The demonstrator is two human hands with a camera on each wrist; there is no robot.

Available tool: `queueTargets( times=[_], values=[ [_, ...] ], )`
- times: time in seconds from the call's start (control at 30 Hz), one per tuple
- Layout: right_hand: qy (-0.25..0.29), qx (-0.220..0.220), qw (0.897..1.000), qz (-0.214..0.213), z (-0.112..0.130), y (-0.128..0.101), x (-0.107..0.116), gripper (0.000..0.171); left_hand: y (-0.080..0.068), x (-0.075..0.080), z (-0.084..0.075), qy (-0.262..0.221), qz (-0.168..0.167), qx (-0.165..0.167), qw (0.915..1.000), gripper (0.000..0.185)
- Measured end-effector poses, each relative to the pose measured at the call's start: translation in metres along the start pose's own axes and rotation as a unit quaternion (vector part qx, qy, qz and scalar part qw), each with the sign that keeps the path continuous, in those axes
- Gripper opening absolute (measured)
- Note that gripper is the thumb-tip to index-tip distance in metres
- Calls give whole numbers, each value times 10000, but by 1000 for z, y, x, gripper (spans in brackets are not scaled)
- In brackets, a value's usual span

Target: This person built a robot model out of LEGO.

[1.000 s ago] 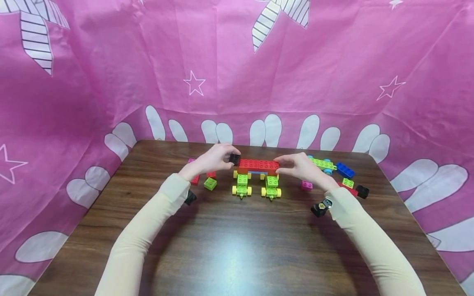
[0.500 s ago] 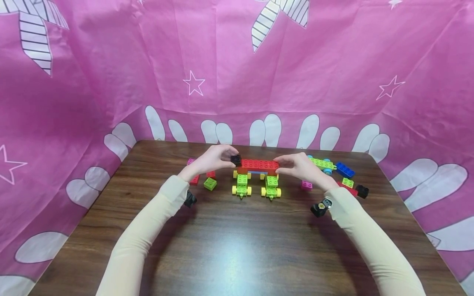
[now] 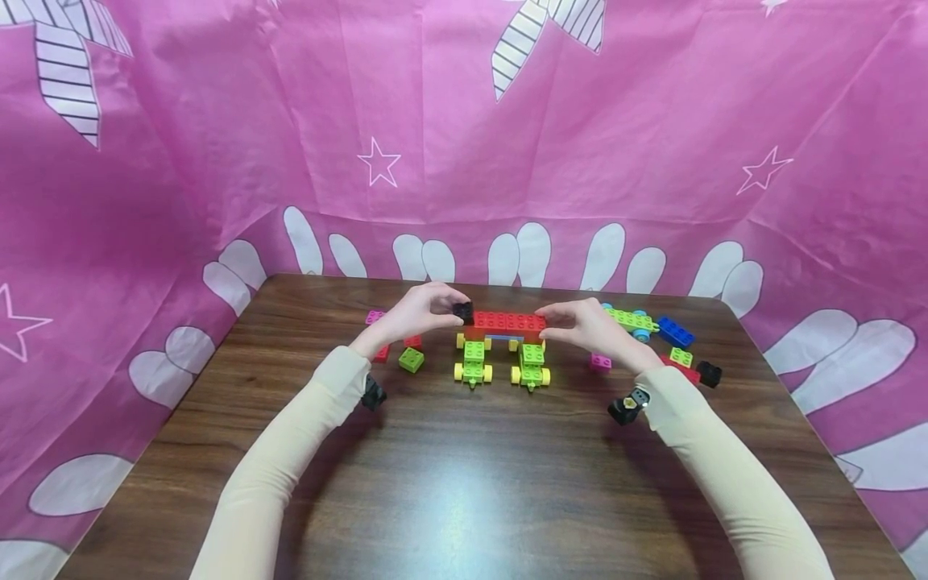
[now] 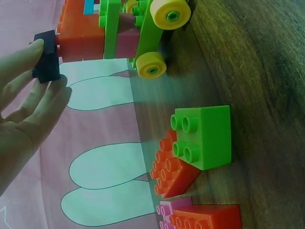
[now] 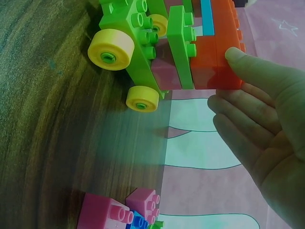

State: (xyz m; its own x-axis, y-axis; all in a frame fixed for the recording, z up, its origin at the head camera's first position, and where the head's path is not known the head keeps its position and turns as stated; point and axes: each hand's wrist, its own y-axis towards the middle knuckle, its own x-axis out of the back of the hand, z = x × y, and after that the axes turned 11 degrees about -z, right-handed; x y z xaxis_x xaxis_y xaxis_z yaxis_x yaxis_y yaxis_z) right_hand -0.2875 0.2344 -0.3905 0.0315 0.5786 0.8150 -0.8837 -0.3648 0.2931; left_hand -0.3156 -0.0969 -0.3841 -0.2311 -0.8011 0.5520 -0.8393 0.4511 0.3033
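Observation:
My left hand (image 3: pixel 424 312) pinches a small black brick (image 4: pixel 46 57) between thumb and fingertips. The black brick is over the left end of the long red brick (image 3: pixel 507 324), right at its studs. At the other end, my right hand (image 3: pixel 576 322) grips the red brick, thumb on its near side in the right wrist view. Below the red brick are lime green bricks and two lime wheeled bases; the left wheeled base (image 3: pixel 474 372) and the right wheeled base (image 3: pixel 532 374) have yellow wheels and stand on the table. A blue piece shows under the red brick.
A lime brick (image 3: pixel 411 360) and several red and pink bricks lie to the left. On the right are a lime base (image 3: pixel 631 320) with blue wheels, a blue brick (image 3: pixel 676 332), a magenta brick (image 3: pixel 600 362) and a black brick (image 3: pixel 709 374). A pink curtain hangs behind the table.
My left hand has shifted slightly right with the black brick, from the red brick's left end to over its studs. My right hand keeps its place.

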Motion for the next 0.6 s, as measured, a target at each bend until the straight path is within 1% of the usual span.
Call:
queueTargets(
  times=[0.23,0.4,0.6],
  values=[
    [33,-25,10000,14,1,0,0,41,0,0,0,224,-59,-6,9997,39],
    [50,-64,9999,63,1,0,1,41,1,1,-1,405,-77,-50,9991,36],
    [86,-58,9999,36,-1,-1,2,42,2,2,-2,307,-7,-91,9995,35]
  ],
)
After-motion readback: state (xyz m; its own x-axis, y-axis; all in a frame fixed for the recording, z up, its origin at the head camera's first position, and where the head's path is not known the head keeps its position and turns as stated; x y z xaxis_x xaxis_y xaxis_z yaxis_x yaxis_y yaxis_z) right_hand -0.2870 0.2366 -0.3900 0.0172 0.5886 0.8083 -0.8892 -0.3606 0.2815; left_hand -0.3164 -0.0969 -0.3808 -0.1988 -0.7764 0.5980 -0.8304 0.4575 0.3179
